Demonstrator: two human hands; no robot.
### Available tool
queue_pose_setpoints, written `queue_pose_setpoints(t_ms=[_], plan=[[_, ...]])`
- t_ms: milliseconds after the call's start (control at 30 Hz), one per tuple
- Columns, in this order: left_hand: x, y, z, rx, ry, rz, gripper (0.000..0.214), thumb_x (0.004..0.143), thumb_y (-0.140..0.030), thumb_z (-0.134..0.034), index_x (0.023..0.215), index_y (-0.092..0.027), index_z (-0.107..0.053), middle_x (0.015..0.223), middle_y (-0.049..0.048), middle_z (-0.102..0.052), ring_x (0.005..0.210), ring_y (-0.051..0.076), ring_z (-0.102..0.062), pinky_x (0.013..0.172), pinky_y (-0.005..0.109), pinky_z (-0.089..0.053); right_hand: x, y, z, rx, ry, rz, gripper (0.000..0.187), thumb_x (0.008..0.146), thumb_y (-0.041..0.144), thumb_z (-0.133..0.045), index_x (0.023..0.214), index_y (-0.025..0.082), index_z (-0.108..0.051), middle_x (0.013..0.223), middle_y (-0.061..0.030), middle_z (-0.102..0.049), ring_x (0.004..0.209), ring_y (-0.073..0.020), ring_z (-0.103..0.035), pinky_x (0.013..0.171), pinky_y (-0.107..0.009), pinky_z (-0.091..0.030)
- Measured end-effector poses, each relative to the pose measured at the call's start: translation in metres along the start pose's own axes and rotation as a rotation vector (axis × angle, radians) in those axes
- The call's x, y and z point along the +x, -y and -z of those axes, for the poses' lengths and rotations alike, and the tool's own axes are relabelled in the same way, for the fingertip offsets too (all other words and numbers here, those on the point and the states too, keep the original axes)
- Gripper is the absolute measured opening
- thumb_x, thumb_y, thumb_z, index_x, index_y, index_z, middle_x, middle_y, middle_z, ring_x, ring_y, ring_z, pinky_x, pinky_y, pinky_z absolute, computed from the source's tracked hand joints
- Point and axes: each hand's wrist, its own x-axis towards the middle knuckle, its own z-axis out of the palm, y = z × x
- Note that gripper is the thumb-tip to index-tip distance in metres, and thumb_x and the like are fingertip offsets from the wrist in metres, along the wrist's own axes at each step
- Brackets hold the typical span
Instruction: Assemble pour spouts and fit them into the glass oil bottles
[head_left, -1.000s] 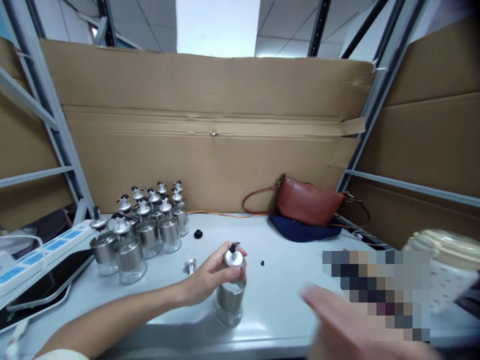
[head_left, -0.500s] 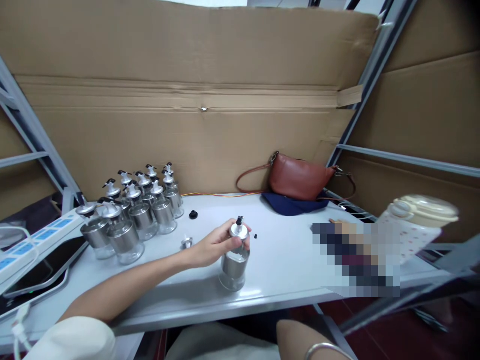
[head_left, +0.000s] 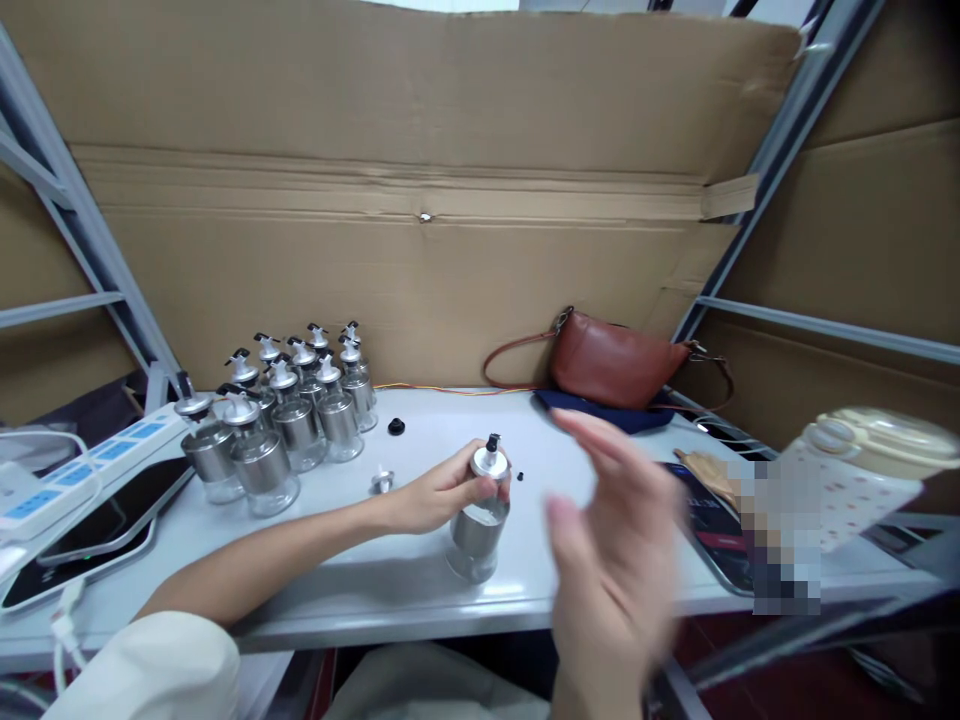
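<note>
My left hand (head_left: 441, 492) is closed round the silver cap of a glass bottle with a steel sleeve (head_left: 478, 528), which stands near the front edge of the white table (head_left: 420, 580). My right hand (head_left: 611, 560) is raised in front of me, blurred by motion, with its fingers stretched out and nothing in it. A small silver spout part (head_left: 382, 482) lies just left of my left hand. A black round cap (head_left: 396, 427) and a tiny black piece (head_left: 520, 476) lie farther back on the table.
Several finished bottles (head_left: 289, 415) stand grouped at the back left. A white power strip (head_left: 67, 480) and a dark tablet (head_left: 75, 545) lie at the left. A brown leather bag (head_left: 619, 360) rests at the back. A cream dotted flask (head_left: 855, 480) stands at the right.
My right hand has come up from below the table edge into the middle of the view. My left hand has stayed on the bottle's cap. The camera has shifted slightly.
</note>
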Motion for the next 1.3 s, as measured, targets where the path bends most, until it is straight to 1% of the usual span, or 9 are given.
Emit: queue_pose_setpoints(t_ms=[100,133,267,400,633,800,1067,1200,1300], plan=[[-0.002,0.000,-0.001,-0.050,-0.031,0.020,0.058,0.082,-0.064,-0.050,0.116,-0.017,-0.047,0.108,0.0081,-0.051,0.100,0.019,-0.048,0.089,0.032,-0.037,0.024,-0.028,-0.024,0.047,0.403,-0.206,0.037,0.087,0.038,-0.055,0.121,0.023,-0.056,0.117,-0.0102,-0.062,0.100,-0.0228,-0.060,0.087,-0.039,-0.050],[-0.003,0.000,-0.001,-0.080,-0.031,0.017,0.061,0.082,-0.065,-0.051,0.121,-0.018,-0.046,0.115,0.0092,-0.050,0.107,0.021,-0.047,0.093,0.034,-0.036,0.026,-0.036,-0.027,0.110,0.443,-0.256,0.038,0.090,0.040,-0.049,0.123,0.023,-0.054,0.118,-0.0106,-0.062,0.094,-0.0211,-0.061,0.083,-0.037,-0.051],[-0.004,0.002,-0.002,-0.097,-0.037,-0.015,0.067,0.083,-0.064,-0.049,0.130,-0.017,-0.044,0.123,0.0116,-0.050,0.118,0.026,-0.044,0.102,0.039,-0.032,0.019,-0.052,-0.026,0.180,0.461,-0.309,0.043,0.091,0.045,-0.048,0.128,0.023,-0.049,0.121,-0.0106,-0.060,0.085,-0.0184,-0.060,0.084,-0.036,-0.050],[-0.002,0.007,-0.003,-0.047,-0.054,-0.016,0.069,0.085,-0.064,-0.046,0.132,-0.015,-0.042,0.122,0.0126,-0.053,0.118,0.027,-0.046,0.103,0.040,-0.034,0.017,-0.049,-0.024,0.177,0.477,-0.217,0.031,0.094,0.042,-0.045,0.114,0.022,-0.058,0.118,-0.0090,-0.061,0.103,-0.0204,-0.058,0.094,-0.035,-0.045],[-0.003,0.015,-0.007,0.076,-0.203,-0.040,0.075,0.082,-0.070,-0.041,0.130,-0.012,-0.043,0.119,0.0127,-0.056,0.113,0.025,-0.051,0.101,0.037,-0.037,0.011,-0.054,-0.042,0.255,0.331,-0.087,0.024,0.096,0.035,-0.042,0.111,0.023,-0.057,0.114,-0.0072,-0.062,0.110,-0.0194,-0.056,0.092,-0.032,-0.045],[-0.004,0.015,-0.009,0.064,-0.227,-0.095,0.080,0.081,-0.073,-0.040,0.133,-0.013,-0.040,0.120,0.0136,-0.056,0.116,0.026,-0.050,0.101,0.037,-0.038,0.008,-0.050,-0.046,0.227,0.267,0.008,0.024,0.096,0.034,-0.043,0.112,0.024,-0.057,0.109,-0.0060,-0.062,0.106,-0.0186,-0.058,0.089,-0.031,-0.046],[-0.003,0.019,-0.012,0.108,-0.319,-0.132,0.081,0.079,-0.077,-0.032,0.124,-0.013,-0.049,0.106,0.0117,-0.059,0.099,0.023,-0.055,0.092,0.035,-0.042,0.012,-0.040,-0.053,0.176,0.211,-0.083,0.030,0.093,0.045,-0.045,0.099,0.020,-0.059,0.096,-0.0083,-0.064,0.094,-0.0214,-0.061,0.079,-0.033,-0.049],[-0.004,0.014,-0.011,0.155,-0.158,-0.129,0.082,0.078,-0.077,-0.036,0.125,-0.011,-0.045,0.096,0.0101,-0.058,0.088,0.021,-0.054,0.082,0.033,-0.045,0.019,-0.027,-0.053,0.327,0.047,-0.326,0.045,0.089,0.059,-0.043,0.096,0.018,-0.061,0.082,-0.0067,-0.067,0.075,-0.0194,-0.065,0.066,-0.031,-0.051],[-0.006,-0.008,0.000,0.228,0.050,-0.083,0.064,0.083,-0.067,-0.044,0.118,-0.013,-0.047,0.099,0.0100,-0.057,0.087,0.019,-0.054,0.079,0.031,-0.045,0.023,-0.025,-0.049,0.424,0.008,-0.437,0.049,0.085,0.062,-0.047,0.096,0.016,-0.062,0.081,-0.0072,-0.068,0.072,-0.0188,-0.065,0.064,-0.030,-0.050]])
